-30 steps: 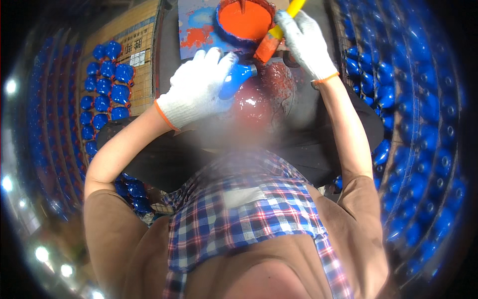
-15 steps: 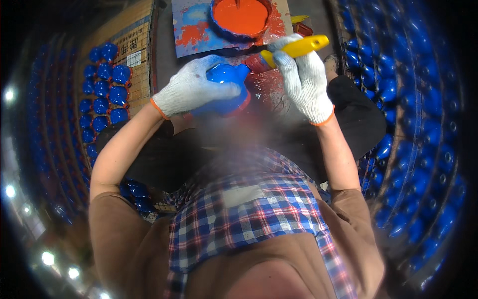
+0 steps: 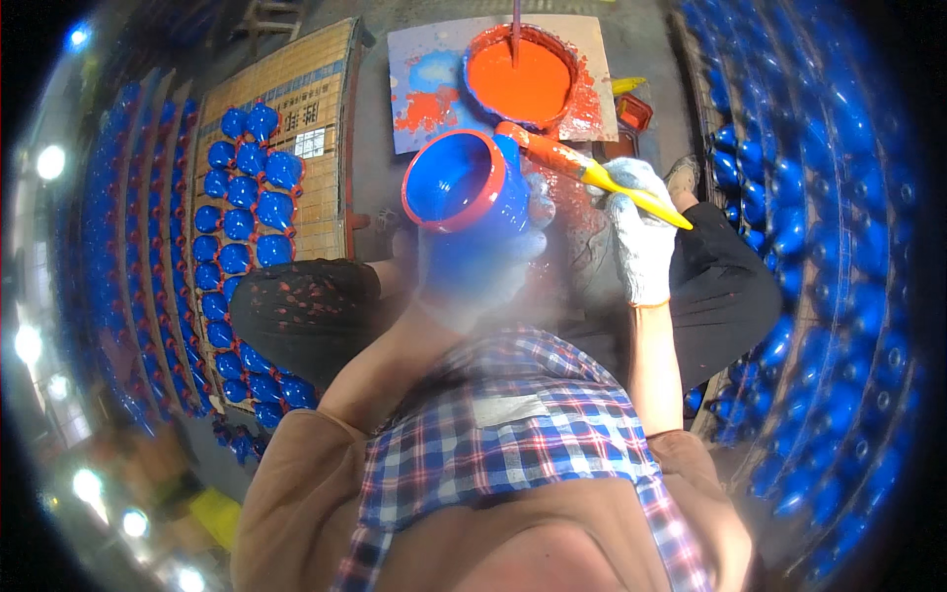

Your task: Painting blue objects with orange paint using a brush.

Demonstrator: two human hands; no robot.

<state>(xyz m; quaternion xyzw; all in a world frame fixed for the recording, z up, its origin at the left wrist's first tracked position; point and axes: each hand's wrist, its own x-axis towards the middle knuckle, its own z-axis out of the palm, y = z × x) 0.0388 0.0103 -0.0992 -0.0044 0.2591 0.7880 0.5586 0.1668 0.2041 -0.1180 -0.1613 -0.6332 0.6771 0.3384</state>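
My gloved left hand [image 3: 478,266] is wrapped round a glossy blue hollow piece [image 3: 449,183], shaped like a bell or cup. The wide mouth of the piece faces up toward me and carries a red-orange painted rim. My fingers show along its right side, while haze blurs the palm and the lower part. In my gloved right hand [image 3: 639,232] is a paintbrush [image 3: 602,180] with a yellow handle. Its orange-coated bristles lie just right of the rim, by the narrow blue end; I cannot tell whether they touch.
Ahead, a round tub [image 3: 475,99] of orange paint with a stick in it stands on a paint-splashed board [image 3: 419,123]. A small red container [image 3: 633,113] sits right of it. Several blue pieces [image 3: 239,192] with red edges lie on a left-hand panel [image 3: 330,109]. Racks of blue pieces [image 3: 789,227] line the right.
My left hand has turned the blue piece so its mouth now faces up. The brush has swung so its handle points down to the right. The view has shifted, showing more of the tub.
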